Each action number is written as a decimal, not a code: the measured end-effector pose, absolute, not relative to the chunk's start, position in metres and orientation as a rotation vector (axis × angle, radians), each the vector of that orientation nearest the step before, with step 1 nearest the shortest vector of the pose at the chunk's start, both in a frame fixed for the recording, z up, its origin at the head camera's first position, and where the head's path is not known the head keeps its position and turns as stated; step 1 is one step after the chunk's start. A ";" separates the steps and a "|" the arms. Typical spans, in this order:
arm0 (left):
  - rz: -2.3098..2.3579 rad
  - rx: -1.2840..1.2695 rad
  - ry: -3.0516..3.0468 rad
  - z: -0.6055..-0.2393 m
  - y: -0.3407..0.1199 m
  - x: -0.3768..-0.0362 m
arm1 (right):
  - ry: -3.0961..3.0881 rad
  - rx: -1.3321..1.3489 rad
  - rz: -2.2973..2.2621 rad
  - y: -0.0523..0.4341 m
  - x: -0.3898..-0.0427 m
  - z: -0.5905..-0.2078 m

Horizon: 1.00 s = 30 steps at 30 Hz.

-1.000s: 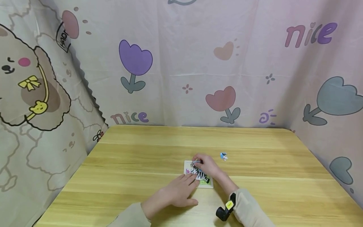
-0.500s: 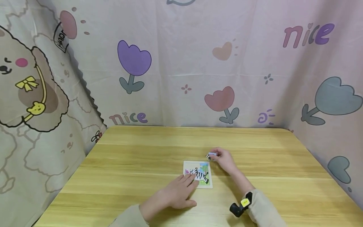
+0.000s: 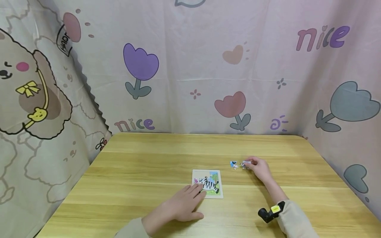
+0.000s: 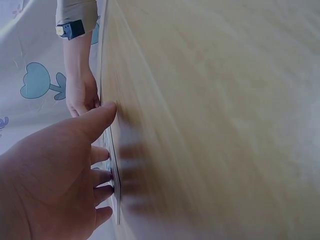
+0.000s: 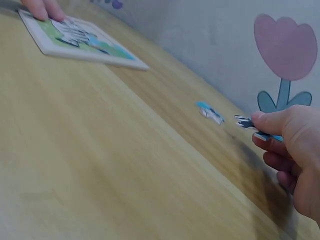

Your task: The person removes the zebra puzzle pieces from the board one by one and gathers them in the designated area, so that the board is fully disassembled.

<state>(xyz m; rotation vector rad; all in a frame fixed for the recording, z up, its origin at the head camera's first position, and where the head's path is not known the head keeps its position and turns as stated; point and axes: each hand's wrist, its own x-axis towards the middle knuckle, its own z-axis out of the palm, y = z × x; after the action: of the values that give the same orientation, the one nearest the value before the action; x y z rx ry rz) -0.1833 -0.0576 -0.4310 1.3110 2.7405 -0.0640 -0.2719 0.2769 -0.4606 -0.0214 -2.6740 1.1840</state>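
A small square zebra puzzle board (image 3: pixel 207 183) (image 5: pixel 75 37) lies on the wooden table (image 3: pixel 148 172). My left hand (image 3: pixel 181 205) (image 4: pixel 55 175) rests flat with straight fingers on the board's near left corner. My right hand (image 3: pixel 258 166) (image 5: pixel 292 145) is off to the right of the board and pinches a small puzzle piece (image 3: pixel 245 164) (image 5: pixel 250 125) between thumb and fingers. A second loose piece (image 3: pixel 233 164) (image 5: pixel 210 112), blue and white, lies on the table just left of the held one.
Printed curtains with tulips and "nice" lettering (image 3: pixel 190 66) close in the table at the back and on both sides. A black and yellow wrist camera (image 3: pixel 269 212) sits on my right forearm. Bare wood stretches left and right of the board.
My right hand lifted a piece off the board and carried it to the right, down beside the loose blue piece. The left hand stayed on the board.
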 end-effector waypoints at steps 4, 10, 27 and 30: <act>-0.051 1.302 2.736 -0.433 -0.059 -0.183 | -2.709 -0.027 1.139 0.281 -0.274 -0.463; -0.064 1.302 2.730 -0.433 -0.059 -0.183 | -2.742 -0.039 1.085 0.278 -0.276 -0.464; -0.045 1.304 2.726 -0.433 -0.059 -0.182 | -2.751 -0.068 0.941 0.271 -0.279 -0.465; -0.040 1.309 2.735 -0.435 -0.059 -0.184 | -2.735 -0.070 0.966 0.269 -0.278 -0.460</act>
<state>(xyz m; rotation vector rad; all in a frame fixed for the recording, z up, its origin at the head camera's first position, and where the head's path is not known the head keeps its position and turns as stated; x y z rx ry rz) -0.1838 -0.0592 -0.4347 1.3090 2.7350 -0.0404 -0.2782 0.2689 -0.4600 -0.0705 -2.7348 0.9657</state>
